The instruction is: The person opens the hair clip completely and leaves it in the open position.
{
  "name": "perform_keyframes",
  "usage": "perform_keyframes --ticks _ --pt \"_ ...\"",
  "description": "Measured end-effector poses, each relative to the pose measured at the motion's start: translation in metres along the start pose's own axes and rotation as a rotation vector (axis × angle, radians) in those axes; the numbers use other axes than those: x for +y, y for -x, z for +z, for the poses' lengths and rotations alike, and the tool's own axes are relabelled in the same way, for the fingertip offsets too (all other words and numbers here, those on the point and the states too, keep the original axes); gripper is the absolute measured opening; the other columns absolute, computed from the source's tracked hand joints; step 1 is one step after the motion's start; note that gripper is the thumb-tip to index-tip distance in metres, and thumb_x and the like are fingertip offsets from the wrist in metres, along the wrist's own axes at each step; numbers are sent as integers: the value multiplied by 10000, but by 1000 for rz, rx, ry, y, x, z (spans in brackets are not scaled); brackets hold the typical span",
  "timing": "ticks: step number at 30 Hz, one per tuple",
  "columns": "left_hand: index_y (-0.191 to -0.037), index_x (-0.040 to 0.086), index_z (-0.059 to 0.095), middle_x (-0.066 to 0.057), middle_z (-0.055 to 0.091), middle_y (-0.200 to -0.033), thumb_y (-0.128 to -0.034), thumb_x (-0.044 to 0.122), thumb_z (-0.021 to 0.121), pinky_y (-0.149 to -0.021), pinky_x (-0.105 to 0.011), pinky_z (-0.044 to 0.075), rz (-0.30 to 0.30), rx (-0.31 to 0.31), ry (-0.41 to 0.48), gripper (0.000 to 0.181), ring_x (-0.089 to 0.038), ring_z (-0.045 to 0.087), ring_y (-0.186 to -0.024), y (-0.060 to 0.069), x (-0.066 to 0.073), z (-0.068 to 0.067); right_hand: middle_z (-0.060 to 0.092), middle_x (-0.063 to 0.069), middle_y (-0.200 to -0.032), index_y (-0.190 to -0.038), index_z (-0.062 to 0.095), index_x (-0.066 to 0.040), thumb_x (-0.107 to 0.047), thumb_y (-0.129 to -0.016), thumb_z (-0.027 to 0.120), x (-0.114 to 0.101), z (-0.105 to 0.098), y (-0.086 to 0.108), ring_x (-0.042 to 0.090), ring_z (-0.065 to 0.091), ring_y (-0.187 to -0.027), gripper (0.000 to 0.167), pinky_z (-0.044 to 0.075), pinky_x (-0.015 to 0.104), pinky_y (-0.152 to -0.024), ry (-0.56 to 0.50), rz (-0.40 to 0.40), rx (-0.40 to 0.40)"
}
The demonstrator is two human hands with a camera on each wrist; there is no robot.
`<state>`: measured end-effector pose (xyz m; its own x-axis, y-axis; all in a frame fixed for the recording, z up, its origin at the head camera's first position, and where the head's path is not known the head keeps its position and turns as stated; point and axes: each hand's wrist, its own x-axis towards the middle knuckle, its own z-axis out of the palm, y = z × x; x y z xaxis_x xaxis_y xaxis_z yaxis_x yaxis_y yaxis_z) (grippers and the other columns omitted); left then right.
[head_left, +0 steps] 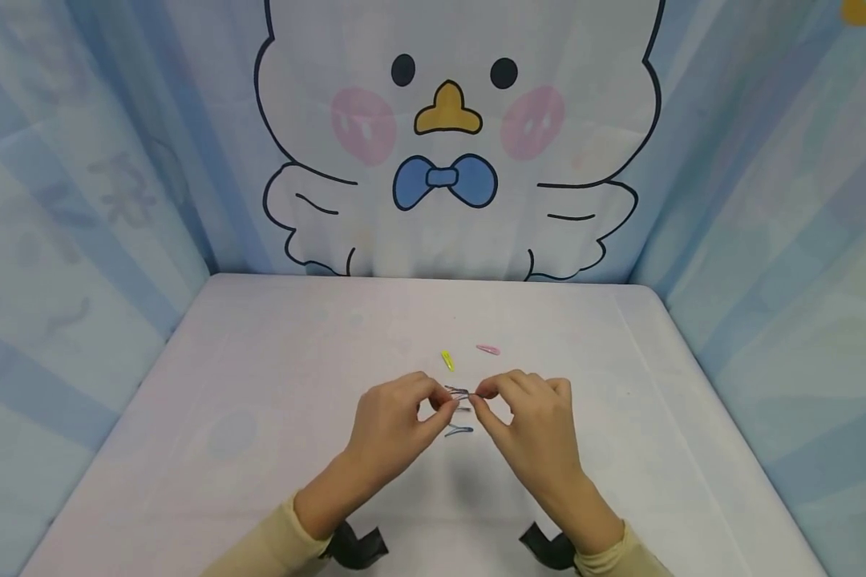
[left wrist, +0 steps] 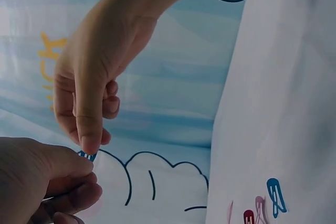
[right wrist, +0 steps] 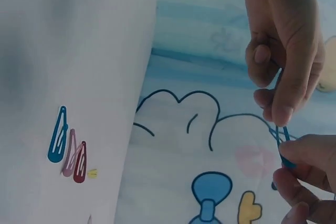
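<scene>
In the head view, my left hand [head_left: 398, 417] and right hand [head_left: 537, 425] meet over the table with a small blue snap hair clip [right wrist: 286, 161] between them. Thumb and fingers of the right hand [right wrist: 310, 161] pinch the clip's broad end in the right wrist view. Its narrow prongs run up into the fingertips of the left hand [right wrist: 289, 51]. Fingers cover much of the clip. Below the hands lies an open blue hair clip [head_left: 459, 430]; a pink clip [right wrist: 69, 156] and a red clip [right wrist: 80, 163] are beside it.
Farther back on the table [head_left: 296, 361] lie a yellow hair clip [head_left: 447, 361] and a pink hair clip [head_left: 487, 349]. A curtain printed with a cartoon bird [head_left: 443, 232] hangs behind the table, and blue-striped curtains [head_left: 65, 240] flank it.
</scene>
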<state>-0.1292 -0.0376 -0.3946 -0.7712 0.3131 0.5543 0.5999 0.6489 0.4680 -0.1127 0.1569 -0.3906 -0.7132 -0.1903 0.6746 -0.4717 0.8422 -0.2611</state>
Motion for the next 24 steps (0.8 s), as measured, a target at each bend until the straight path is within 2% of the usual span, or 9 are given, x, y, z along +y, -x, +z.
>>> perform_keyframes --ticks 8,17,24 --pt "-838 225 801 138 718 -772 -864 203 812 -515 -168 384 -69 -175 -23 36 1 555 -613 12 -8 11 729 -89 -812 -835 739 -215 -154 -749 925 5 12 13 144 647 -704 214 328 362 -739 72 30 -130" --pt "-764 250 782 155 684 -715 -848 246 826 -508 -185 365 -72 -330 -83 95 12 498 -578 28 -26 37 692 -122 -747 -765 682 -265 -210 -766 903 11 36 38 108 569 -640 227 327 364 -763 131 91 -310" --pt "-747 265 771 167 651 -690 -860 276 822 -519 -198 388 -78 -439 -119 124 18 509 -591 37 -38 60 673 -129 -715 -731 668 -261 -191 -748 899 16 52 54 118 589 -632 242 317 358 -735 161 101 -366"
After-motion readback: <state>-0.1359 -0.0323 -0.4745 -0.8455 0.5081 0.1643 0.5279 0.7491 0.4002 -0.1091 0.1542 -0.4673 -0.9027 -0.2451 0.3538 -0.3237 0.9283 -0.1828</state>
